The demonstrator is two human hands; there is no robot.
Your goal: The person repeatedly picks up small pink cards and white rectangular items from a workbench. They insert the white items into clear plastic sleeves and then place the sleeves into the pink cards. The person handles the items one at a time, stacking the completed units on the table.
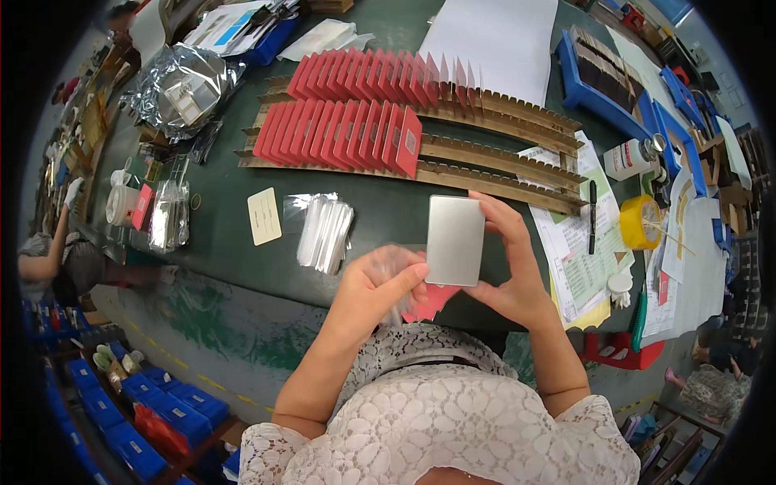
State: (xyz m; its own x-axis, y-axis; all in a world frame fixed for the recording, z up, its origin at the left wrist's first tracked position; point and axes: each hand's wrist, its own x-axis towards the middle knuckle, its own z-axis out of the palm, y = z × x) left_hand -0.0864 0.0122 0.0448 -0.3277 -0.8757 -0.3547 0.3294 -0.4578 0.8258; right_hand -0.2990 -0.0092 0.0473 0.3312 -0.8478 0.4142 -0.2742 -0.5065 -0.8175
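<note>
A flat silver rectangular piece with rounded corners [455,242] stands nearly upright before me. My right hand [513,271] grips it along its right side, thumb low and fingers near the top corner. My left hand [380,283] is closed in a pinch at its lower left edge, blurred by motion, with what looks like a clear plastic sleeve [394,314] in its fingers. Red cards [435,301] show beneath both hands; what supports them is hidden. To the left lie a pile of clear plastic sleeves [325,232] and a cream card [264,217].
Slotted wooden racks [501,158] hold two rows of red cards [331,133] across the green table [226,242]. Right of them are papers [594,267], a black pen [592,217], yellow tape [638,222] and a blue tray [568,77]. Crumpled plastic wrapping [182,89] lies far left.
</note>
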